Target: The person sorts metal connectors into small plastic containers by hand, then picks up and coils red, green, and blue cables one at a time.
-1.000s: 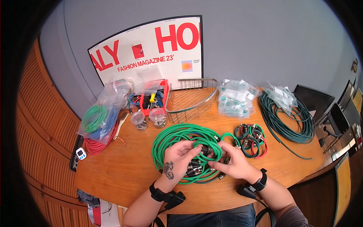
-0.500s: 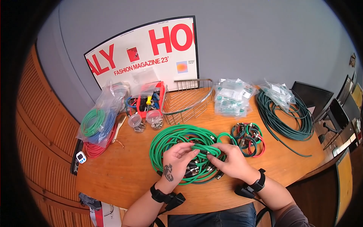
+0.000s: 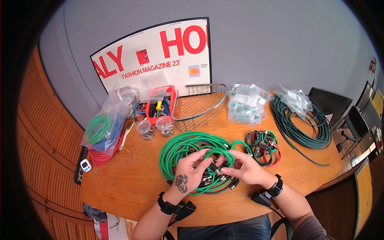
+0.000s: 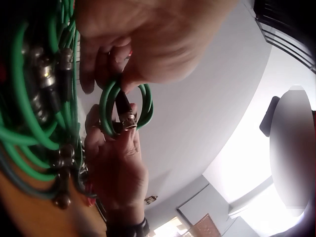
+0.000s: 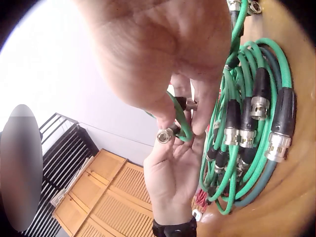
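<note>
Between both hands, over the large pile of green cables point(image 3: 170, 150), is a small coil of green BNC cable point(image 3: 220, 152). My left hand point(image 3: 190, 171) pinches its left side between thumb and fingers. On the other side my right hand point(image 3: 249, 170) grips the coil, its thumb at a metal BNC connector point(image 4: 129, 120) with a black sleeve. That connector lies across the loop. A second metal connector point(image 5: 191, 104) shows by the right fingers in the right wrist view. More black-sleeved connectors point(image 5: 248, 137) lie on the pile below.
Right of the pile lies a smaller bundle of red and green cables point(image 3: 263, 148). Behind stand a wire basket point(image 3: 200, 114), a red bin point(image 3: 172, 98) and small tubs point(image 3: 146, 130). Plastic packets point(image 3: 246, 104) and a dark green coil point(image 3: 288, 130) occupy the back right; bagged cables point(image 3: 100, 132) lie left.
The small coil tilted flat half a second ago and now faces up again as a round loop. Its connector has come into view by the right thumb; both hands still hold the coil.
</note>
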The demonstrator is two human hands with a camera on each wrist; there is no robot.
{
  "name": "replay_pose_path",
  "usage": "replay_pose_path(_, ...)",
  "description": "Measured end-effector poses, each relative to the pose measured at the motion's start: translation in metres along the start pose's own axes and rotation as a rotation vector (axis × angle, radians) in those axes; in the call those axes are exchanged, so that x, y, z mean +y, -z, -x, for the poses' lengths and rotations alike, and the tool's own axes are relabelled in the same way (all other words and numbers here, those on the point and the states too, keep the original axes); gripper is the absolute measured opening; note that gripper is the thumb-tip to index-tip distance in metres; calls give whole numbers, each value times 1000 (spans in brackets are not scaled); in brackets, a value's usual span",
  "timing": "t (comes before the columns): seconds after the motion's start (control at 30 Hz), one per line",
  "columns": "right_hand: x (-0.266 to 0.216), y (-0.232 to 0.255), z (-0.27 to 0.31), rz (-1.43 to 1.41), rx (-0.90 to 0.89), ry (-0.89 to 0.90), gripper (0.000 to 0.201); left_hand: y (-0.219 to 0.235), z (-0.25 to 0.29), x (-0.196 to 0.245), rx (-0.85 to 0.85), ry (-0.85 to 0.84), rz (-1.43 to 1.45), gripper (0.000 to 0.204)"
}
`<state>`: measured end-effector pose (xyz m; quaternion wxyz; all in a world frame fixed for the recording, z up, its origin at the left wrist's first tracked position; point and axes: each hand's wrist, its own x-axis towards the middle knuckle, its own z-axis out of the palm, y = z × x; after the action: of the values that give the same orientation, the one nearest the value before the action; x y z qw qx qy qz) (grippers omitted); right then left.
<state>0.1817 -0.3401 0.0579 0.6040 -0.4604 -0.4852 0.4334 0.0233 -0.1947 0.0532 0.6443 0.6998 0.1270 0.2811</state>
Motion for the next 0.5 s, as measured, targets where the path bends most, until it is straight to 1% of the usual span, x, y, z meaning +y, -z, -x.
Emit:
replay_pose_path(0.03,0,0,-1,-37,-13,-8,32,1,0,-2,24,-18,-65,32)
replay_pose_path(0.07,-2,0,-2,-34,-19,-10,32,1,1,-2,48,-36,-129,32)
replay_pose_path(0.13,-5,0,-2,64,-16,-78,36,1,1,-1,47,-55,-161,34)
replay_pose_path(0.2,0,3,-3,116,-35,-62,38,0,0,5,41,-76,-195,37)
replay_pose_path(0.27,3,4,-2,-85,25,-116,39,-3,2,14,23,-43,-122,44)
replay_pose_path(0.3,-1,4,-2,-81,27,-131,38,-3,1,8,18,-51,-39,46)
replay_pose_path(0.33,0,3,-2,-81,27,-133,38,-2,1,6,19,-49,-38,46)
replay_pose_path(0.4,0,3,-2,-157,41,-148,37,-2,0,5,29,-8,147,46)
replay_pose_path(0.43,3,3,-1,-157,40,-149,37,-1,-1,6,31,-8,147,46)
replay_pose_path(0.5,8,5,-1,-261,12,-149,36,1,-1,8,19,79,292,44)
